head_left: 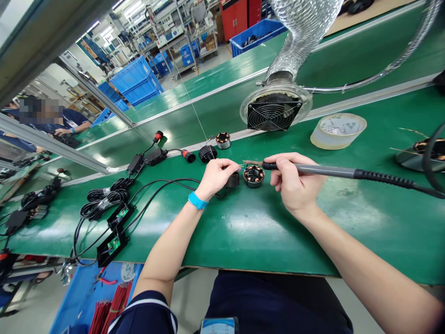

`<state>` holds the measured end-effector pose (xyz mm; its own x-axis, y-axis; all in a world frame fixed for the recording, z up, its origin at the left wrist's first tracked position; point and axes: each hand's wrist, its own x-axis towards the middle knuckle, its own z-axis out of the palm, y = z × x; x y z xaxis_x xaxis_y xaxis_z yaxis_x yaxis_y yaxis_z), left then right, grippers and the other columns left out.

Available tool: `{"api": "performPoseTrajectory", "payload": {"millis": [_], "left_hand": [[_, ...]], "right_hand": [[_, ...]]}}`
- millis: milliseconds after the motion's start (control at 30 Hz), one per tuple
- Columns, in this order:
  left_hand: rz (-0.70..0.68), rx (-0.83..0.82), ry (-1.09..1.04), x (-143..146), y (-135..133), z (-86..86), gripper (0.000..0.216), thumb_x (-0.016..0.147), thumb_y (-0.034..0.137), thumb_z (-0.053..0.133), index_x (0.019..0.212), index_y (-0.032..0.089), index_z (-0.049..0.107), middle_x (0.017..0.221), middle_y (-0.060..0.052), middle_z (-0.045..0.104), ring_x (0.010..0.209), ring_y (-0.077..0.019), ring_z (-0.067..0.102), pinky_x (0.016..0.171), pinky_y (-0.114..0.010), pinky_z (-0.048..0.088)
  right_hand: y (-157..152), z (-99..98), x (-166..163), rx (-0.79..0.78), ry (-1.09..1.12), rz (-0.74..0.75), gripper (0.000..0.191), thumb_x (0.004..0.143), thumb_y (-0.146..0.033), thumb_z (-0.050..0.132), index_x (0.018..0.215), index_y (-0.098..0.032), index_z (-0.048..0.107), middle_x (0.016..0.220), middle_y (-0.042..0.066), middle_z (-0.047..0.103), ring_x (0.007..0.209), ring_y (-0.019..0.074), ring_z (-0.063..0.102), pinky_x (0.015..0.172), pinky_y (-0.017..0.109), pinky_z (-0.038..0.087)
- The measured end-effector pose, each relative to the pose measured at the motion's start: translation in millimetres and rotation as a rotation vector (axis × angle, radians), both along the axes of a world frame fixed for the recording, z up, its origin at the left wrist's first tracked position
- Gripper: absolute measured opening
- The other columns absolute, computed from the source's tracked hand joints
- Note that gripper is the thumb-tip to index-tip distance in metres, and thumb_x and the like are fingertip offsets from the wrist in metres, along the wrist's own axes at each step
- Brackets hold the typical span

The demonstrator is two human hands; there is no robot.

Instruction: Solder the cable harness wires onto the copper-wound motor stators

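Note:
My right hand (pixel 295 183) is wrapped round the grey handle of a soldering iron (pixel 327 170). Its tip points left, just above a round motor stator (pixel 253 176) with copper windings. My left hand (pixel 217 176), with a blue wristband (pixel 198 201), pinches thin wires (pixel 240 166) close to the iron's tip. Whether tip and wires touch, I cannot tell. Under the left fingers sits a small black part (pixel 233 180), partly hidden. A thin strand (pixel 194 109) runs down from above to the left hand. Behind it lie a black round housing (pixel 207 153) and a second stator (pixel 223 140).
A fume extractor fan (pixel 274 113) hangs behind my hands. To the right are a white tub (pixel 338 131) and a metal holder (pixel 413 155). Coiled black cables (pixel 104 199) and open black boxes (pixel 113 243) lie left. A blue bin (pixel 74 292) stands below the bench edge.

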<state>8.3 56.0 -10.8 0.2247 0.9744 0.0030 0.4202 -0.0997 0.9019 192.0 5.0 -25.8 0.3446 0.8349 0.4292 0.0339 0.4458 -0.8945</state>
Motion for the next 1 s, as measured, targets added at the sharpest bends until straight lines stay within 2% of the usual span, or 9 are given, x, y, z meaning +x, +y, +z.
{"api": "performPoseTrajectory", "payload": {"millis": [133,233,367,433,567,767,900,1000], "left_hand": [[0.000,0.002,0.005,1,-1,0.9,0.022,0.084,0.032,0.065,0.077,0.014,0.076,0.082,-0.006,0.075,0.081,-0.0186,0.065,0.074,-0.028,0.046],[-0.007,0.008,0.017,1,-3,3.0,0.023,0.085,0.032,0.064,0.077,0.014,0.075,0.082,-0.006,0.075,0.079,-0.0183,0.064,0.073,-0.028,0.045],[-0.058,0.058,0.087,2,-8,10.3,0.024,0.089,0.031,0.062,0.076,0.015,0.074,0.081,-0.005,0.074,0.079,-0.0181,0.063,0.076,-0.029,0.044],[-0.089,0.115,0.162,3,-10,14.9,0.025,0.091,0.029,0.059,0.075,0.016,0.073,0.080,-0.004,0.074,0.079,-0.0180,0.060,0.080,-0.031,0.042],[-0.084,0.225,0.311,4,-17,20.6,0.028,0.094,0.030,0.057,0.072,0.018,0.072,0.075,-0.002,0.071,0.079,-0.0193,0.052,0.080,-0.033,0.038],[-0.084,0.284,0.368,6,-22,19.8,0.028,0.095,0.031,0.056,0.075,0.021,0.073,0.076,-0.002,0.072,0.080,-0.0207,0.049,0.076,-0.033,0.036],[-0.090,0.252,0.347,3,-22,19.0,0.029,0.095,0.033,0.057,0.075,0.020,0.073,0.077,-0.002,0.073,0.079,-0.0196,0.050,0.076,-0.032,0.036],[-0.101,0.159,0.259,0,-20,17.0,0.030,0.093,0.037,0.059,0.075,0.017,0.073,0.076,-0.002,0.072,0.074,-0.0172,0.054,0.074,-0.030,0.039]], "right_hand": [[0,0.3,-1,-0.008,-0.063,0.019,0.027,0.099,-0.043,0.058,0.089,-0.023,0.073,0.056,-0.001,0.058,0.044,0.0150,0.054,0.046,0.029,0.047],[4,-0.1,-3,0.002,-0.141,0.055,0.026,0.102,-0.042,0.057,0.102,-0.022,0.072,0.069,0.000,0.064,0.049,0.0138,0.057,0.052,0.029,0.050],[11,-2.4,-4,0.094,-0.301,0.091,0.020,0.102,-0.031,0.058,0.116,-0.025,0.070,0.091,0.003,0.069,0.078,0.0186,0.067,0.081,0.035,0.057],[15,-3.5,-5,0.149,-0.363,0.119,0.027,0.099,-0.024,0.060,0.124,-0.026,0.068,0.101,0.004,0.067,0.089,0.0201,0.067,0.089,0.037,0.056],[19,-4.4,-6,0.197,-0.418,0.195,0.042,0.094,-0.018,0.060,0.135,-0.027,0.061,0.110,0.007,0.062,0.092,0.0203,0.067,0.087,0.036,0.059],[20,-6.0,-9,0.294,-0.515,0.185,0.041,0.095,-0.012,0.052,0.132,-0.028,0.061,0.110,0.007,0.061,0.091,0.0200,0.066,0.088,0.035,0.059],[18,-6.7,-10,0.305,-0.535,0.149,0.041,0.096,-0.012,0.051,0.132,-0.027,0.060,0.110,0.008,0.060,0.091,0.0202,0.065,0.089,0.035,0.058],[17,-6.5,-8,0.286,-0.537,0.112,0.040,0.095,-0.013,0.052,0.132,-0.027,0.060,0.108,0.008,0.061,0.091,0.0207,0.064,0.088,0.036,0.058]]}}
